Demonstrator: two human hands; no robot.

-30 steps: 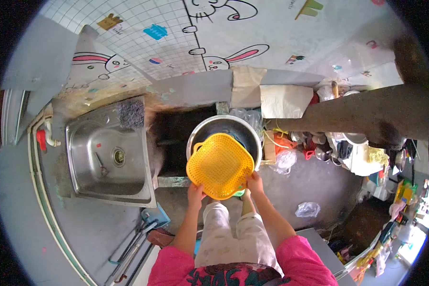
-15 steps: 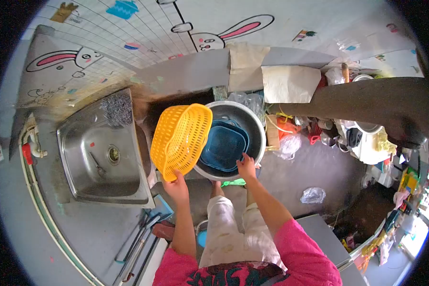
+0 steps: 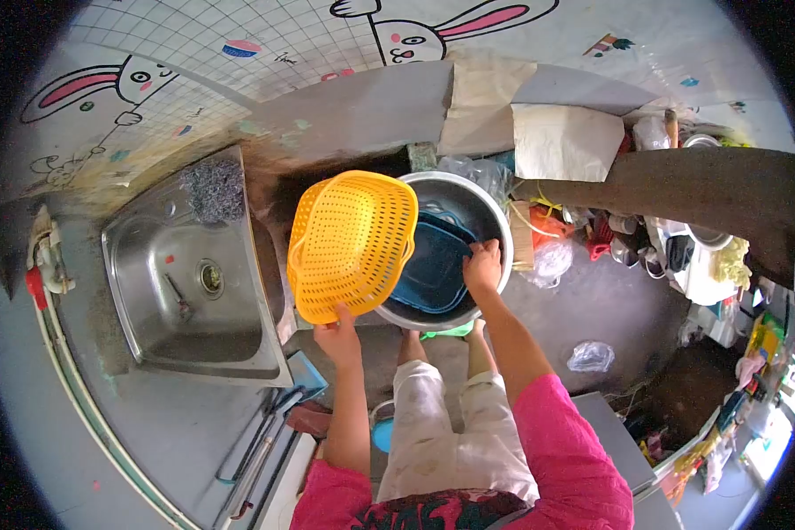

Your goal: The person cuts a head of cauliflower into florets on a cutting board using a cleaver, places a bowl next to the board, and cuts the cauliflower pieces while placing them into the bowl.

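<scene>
My left hand [image 3: 337,339] pinches the near rim of a yellow plastic drain basket [image 3: 353,243], holding it tilted above the counter, left of a round metal basin [image 3: 493,199]. The basket overlaps the basin's left side. Inside the basin sits a dark blue, rounded-square plastic tub [image 3: 428,269], seemingly stacked with another one; its left part is hidden behind the yellow basket. My right hand [image 3: 483,267] reaches into the basin, with its fingers curled over the right edge of the blue tub. The fingertips are partly hidden.
A steel sink [image 3: 194,291] with a scouring pad [image 3: 214,190] at its corner lies to the left. Clear plastic bags [image 3: 548,263] and kitchen items stand on the right. Long-handled tools [image 3: 261,450] lean at lower left, and a crumpled bag [image 3: 590,357] lies on the floor.
The yellow basket has turned, showing more of its perforated bottom, while staying in my left hand. My right hand has moved up and right along the blue tub's edge. The camera view has shifted slightly.
</scene>
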